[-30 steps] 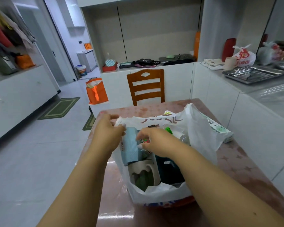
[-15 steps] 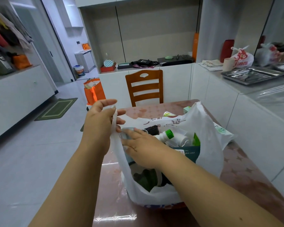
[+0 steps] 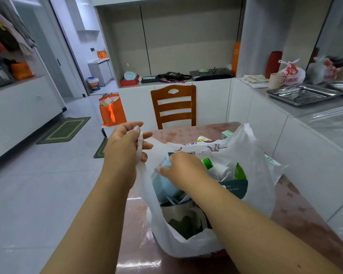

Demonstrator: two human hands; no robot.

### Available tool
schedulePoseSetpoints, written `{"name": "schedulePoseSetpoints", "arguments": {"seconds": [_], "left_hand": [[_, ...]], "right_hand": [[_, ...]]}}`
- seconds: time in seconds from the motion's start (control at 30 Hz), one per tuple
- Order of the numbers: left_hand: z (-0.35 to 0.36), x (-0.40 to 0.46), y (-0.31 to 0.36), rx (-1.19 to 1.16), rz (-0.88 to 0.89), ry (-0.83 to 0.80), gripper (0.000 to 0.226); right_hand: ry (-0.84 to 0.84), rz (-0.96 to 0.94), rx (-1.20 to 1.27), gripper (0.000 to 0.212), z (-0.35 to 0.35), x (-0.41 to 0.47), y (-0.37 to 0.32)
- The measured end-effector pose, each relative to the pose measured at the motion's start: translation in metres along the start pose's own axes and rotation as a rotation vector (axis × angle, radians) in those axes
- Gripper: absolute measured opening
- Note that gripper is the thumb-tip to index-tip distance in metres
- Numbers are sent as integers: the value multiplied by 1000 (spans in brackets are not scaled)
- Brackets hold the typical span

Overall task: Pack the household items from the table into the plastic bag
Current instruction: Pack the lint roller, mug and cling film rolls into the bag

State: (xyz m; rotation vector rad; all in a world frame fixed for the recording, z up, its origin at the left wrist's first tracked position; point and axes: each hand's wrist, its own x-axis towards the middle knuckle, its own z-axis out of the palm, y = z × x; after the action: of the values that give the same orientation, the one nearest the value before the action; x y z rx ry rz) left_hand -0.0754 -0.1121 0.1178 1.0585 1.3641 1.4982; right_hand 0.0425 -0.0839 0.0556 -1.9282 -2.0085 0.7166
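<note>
Left hand (image 3: pixel 125 149) raised beside the plastic bag (image 3: pixel 251 175), grip clamped on the bag's left handle (image 3: pixel 140 147), pulling that side up and keeping the mouth wide. Right hand (image 3: pixel 183 171) down inside the mouth, fingers curled over the top of a pale blue box (image 3: pixel 162 186), apparently pressing it down along the left wall; whether pinched or merely pushed, cannot tell. Bag standing on the reddish worktop (image 3: pixel 305 218), already well filled: white bottle with green cap (image 3: pixel 216 167), dark green carton (image 3: pixel 236 187), grey mug (image 3: pixel 181 216) near the front. A few small packets (image 3: pixel 205 138) lying on the worktop just behind the bag, plus another flat packet (image 3: pixel 271 160) peeking out at its right side, so packing judged close to done but not finished. For a clean step: keep the handle taut and high so the thin film stays clear of the box corners; slide the box straight down on its narrow edge between wall and mug rather than forcing it; ease off if the film stretches white. Risk judged: a sharp corner tearing the plastic, or the bottle tipping.
</note>
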Motion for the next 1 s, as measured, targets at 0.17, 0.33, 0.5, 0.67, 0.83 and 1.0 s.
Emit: {"name": "schedulePoseSetpoints", "arguments": {"seconds": [0.17,0.33,0.5,0.67,0.83,1.0], "left_hand": [[5,-5,-1,-11,-31,-22,19],[4,-5,1,33,-45,-56,17],[3,-1,2,94,-96,-70,18],[-6,7,0,294,-9,-29,13],[16,39,33,434,174,-89,19],[79,88,58,597,109,-355,17]], "right_hand": [[-179,-47,-95,55,20,10,-4],[-189,-146,-56,45,17,8,8],[18,-110,128,32,-22,-7,16],[288,26,259,23,-84,-40,32],[165,-233,752,19,-145,-61,16],[258,-209,731,23,-200,-9,20]]}}
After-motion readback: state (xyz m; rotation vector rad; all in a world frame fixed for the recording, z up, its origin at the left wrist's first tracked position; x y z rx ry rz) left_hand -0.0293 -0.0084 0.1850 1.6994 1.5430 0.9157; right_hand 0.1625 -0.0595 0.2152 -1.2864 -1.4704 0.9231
